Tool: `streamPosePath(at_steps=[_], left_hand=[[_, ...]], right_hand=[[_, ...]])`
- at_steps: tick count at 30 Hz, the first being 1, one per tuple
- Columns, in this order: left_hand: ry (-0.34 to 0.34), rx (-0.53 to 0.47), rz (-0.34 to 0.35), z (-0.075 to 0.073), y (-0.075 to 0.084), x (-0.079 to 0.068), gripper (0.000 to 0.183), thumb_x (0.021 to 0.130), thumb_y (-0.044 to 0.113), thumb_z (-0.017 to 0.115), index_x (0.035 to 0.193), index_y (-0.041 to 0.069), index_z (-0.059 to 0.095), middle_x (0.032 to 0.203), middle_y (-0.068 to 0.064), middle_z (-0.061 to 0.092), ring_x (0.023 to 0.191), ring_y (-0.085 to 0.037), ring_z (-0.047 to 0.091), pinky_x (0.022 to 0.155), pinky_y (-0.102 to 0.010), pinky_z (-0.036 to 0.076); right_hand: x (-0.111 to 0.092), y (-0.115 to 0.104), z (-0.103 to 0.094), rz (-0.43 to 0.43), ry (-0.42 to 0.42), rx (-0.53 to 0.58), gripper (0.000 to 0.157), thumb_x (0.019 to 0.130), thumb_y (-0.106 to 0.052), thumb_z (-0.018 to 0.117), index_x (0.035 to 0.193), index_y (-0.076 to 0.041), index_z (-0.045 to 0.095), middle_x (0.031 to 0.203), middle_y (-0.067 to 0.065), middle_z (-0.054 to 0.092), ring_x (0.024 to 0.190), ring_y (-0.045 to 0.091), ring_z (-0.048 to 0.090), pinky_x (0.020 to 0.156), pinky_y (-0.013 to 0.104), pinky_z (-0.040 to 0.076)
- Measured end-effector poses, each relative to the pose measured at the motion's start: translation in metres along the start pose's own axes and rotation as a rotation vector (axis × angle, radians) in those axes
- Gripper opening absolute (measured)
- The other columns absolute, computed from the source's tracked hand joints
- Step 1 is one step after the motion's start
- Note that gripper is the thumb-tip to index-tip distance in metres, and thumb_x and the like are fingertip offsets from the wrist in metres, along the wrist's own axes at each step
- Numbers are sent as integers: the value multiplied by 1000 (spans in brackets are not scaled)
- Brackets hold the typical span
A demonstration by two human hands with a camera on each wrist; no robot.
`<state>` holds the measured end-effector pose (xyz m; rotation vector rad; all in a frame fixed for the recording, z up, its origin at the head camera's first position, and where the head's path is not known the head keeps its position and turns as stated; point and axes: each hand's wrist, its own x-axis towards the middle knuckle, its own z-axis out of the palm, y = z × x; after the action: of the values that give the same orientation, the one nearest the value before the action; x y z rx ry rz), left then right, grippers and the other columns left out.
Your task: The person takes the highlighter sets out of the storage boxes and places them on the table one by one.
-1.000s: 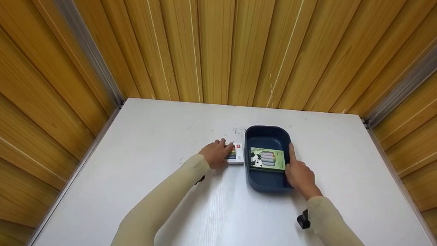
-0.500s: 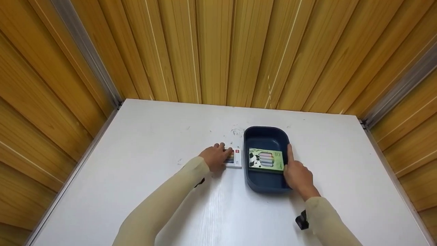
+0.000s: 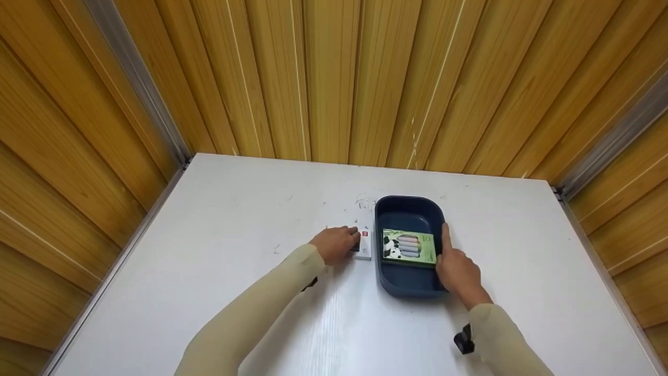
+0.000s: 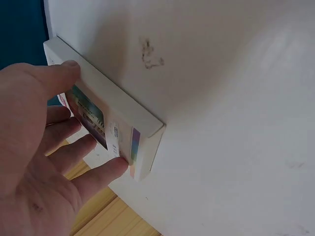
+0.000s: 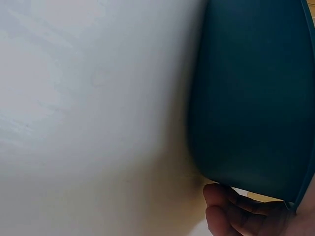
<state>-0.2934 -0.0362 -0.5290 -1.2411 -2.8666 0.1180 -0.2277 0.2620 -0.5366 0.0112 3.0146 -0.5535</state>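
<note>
The white box [image 3: 365, 246] lies flat on the white table [image 3: 250, 203], just beside the left side of the blue tray [image 3: 409, 275]. Its long axis goes from left to right, and the end with a red label points to the tray. The writing there is too small to read; a barcode sticker [image 4: 116, 132] is nearer to the other end. The left hand [image 3: 336, 244] grasps this box from above, thumb on the near side. Inside the tray, a green box [image 3: 408, 247] with a panda picture lies crosswise. The right hand [image 3: 459, 269] grips the tray's right wall, index finger straight along it.
</note>
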Motion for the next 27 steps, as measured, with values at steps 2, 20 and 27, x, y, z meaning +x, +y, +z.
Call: streamPosePath(at_steps=[2, 20, 27], left_hand=[[11, 6, -3, 2, 2, 0, 26, 96, 11, 66, 122, 6, 65, 117, -6, 68, 99, -25, 69, 83, -36, 59], [-50, 22, -54, -1, 13, 3, 44, 99, 2, 56, 142, 10, 58, 135, -13, 62, 111, -30, 66, 85, -39, 60], [-56, 17, -79, 4, 10, 9, 46, 100, 0, 53, 145, 10, 55, 140, -15, 59, 119, -33, 64, 85, -41, 60]], right_hand=[[0, 0, 0, 0, -5, 3, 71, 104, -13, 40, 161, -2, -1, 113, 38, 62, 85, 42, 66, 71, 58, 51], [0, 0, -1, 8, -15, 37, 71, 104, -12, 37, 161, -3, -4, 120, 40, 59, 93, 44, 65, 77, 61, 50], [0, -2, -1, 14, -10, 21, 71, 103, -13, 37, 161, -4, -3, 116, 39, 61, 91, 46, 66, 72, 59, 51]])
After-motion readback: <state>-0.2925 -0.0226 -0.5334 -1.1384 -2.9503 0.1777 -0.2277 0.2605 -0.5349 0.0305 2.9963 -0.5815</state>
